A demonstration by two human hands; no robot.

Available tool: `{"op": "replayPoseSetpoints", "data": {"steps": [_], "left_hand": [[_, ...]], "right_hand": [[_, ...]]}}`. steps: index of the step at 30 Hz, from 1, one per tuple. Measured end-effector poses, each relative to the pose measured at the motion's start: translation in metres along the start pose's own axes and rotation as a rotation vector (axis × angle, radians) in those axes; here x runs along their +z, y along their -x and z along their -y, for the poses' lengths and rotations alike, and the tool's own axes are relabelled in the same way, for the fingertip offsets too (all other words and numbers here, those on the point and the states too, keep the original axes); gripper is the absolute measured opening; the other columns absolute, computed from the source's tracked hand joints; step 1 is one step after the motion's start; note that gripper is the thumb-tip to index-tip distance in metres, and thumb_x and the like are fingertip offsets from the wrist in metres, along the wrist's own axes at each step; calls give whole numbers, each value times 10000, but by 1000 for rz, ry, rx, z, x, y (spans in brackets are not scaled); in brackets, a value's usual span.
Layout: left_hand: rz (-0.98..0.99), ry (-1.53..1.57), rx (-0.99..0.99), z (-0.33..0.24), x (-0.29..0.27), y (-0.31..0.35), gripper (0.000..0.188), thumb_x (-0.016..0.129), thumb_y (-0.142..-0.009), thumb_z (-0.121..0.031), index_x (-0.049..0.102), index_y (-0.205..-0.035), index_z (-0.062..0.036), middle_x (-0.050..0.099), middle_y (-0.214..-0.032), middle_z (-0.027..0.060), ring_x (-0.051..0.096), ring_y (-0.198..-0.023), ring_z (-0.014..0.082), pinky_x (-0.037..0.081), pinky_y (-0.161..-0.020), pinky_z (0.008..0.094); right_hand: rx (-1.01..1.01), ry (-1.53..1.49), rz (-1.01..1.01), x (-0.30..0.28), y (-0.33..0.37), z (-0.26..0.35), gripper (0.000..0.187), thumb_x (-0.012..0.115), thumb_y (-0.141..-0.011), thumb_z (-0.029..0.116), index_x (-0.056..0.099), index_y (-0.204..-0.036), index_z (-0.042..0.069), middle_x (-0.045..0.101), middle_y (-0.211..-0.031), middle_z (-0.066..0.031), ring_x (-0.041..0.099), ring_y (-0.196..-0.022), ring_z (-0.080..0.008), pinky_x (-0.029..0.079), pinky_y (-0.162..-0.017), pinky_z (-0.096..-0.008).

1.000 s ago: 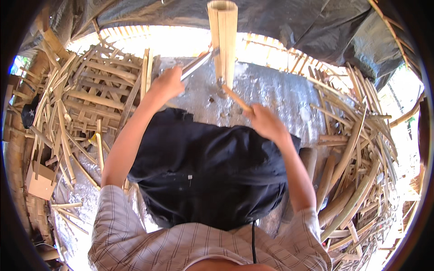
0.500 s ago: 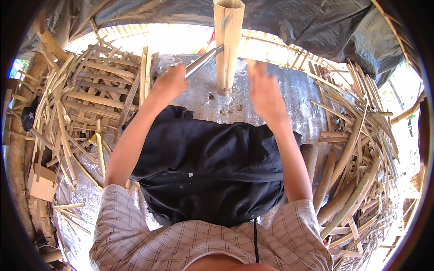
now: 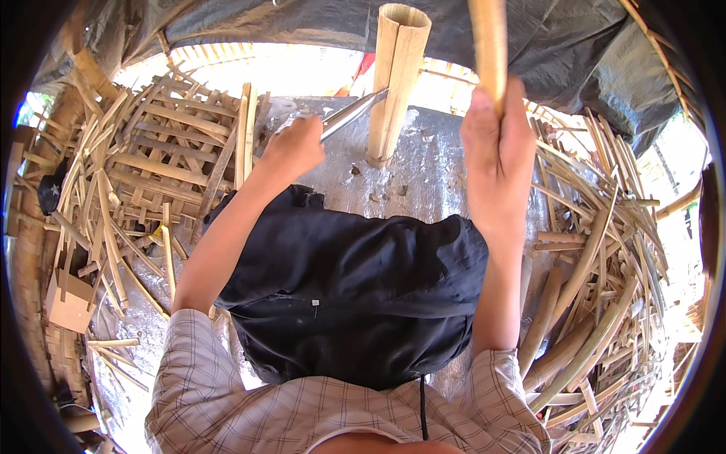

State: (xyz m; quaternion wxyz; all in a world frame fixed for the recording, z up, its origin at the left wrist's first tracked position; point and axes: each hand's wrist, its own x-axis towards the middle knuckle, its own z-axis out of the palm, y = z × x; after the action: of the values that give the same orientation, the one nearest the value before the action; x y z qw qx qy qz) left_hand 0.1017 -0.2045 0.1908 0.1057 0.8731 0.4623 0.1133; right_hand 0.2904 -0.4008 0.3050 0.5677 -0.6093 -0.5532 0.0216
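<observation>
Two hands, one bamboo pole

Bamboo pole [image 3: 395, 79]: upright at 12 o'clock on the grey sheet [image 3: 439, 174]. Left hand [image 3: 293, 147]: fist closed round the handle of a knife [image 3: 349, 115], blade touching the pole's left side. Right hand [image 3: 497, 144]: raised at 1 o'clock, gripping a wooden stick [image 3: 489, 45]. Bamboo strips [image 3: 144, 166]: heaped from 8 to 11 o'clock, more at 3 to 4. Dark cloth [image 3: 348, 287]: across the lap, centre.

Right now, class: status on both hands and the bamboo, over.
Left hand holds blade against upright bamboo tube. Right hand grips raised stick. Nothing between.
</observation>
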Motion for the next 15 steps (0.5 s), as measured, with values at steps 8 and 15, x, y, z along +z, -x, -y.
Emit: {"op": "replayPoseSetpoints", "data": {"steps": [8,15], "left_hand": [[80,-39,-28,-19,6,5,272,660,-891,-166,597,-1083,15,669,-1085,280,654,-1047,461,525,-900,541],[10,29,68,-11,10,14,282,680,-903,-198,593,-1078,6,665,-1076,291,629,-1047,493,504,-865,553]], "right_hand": [[243,403,262,58,63,-126,269,546,-1012,164,504,-1123,-77,635,-808,-350,652,-814,-514,487,-650,-569],[656,-395,232,61,101,-121,236,557,-1048,203,450,-903,51,461,-616,-36,392,-411,-141,302,-378,-299]]}}
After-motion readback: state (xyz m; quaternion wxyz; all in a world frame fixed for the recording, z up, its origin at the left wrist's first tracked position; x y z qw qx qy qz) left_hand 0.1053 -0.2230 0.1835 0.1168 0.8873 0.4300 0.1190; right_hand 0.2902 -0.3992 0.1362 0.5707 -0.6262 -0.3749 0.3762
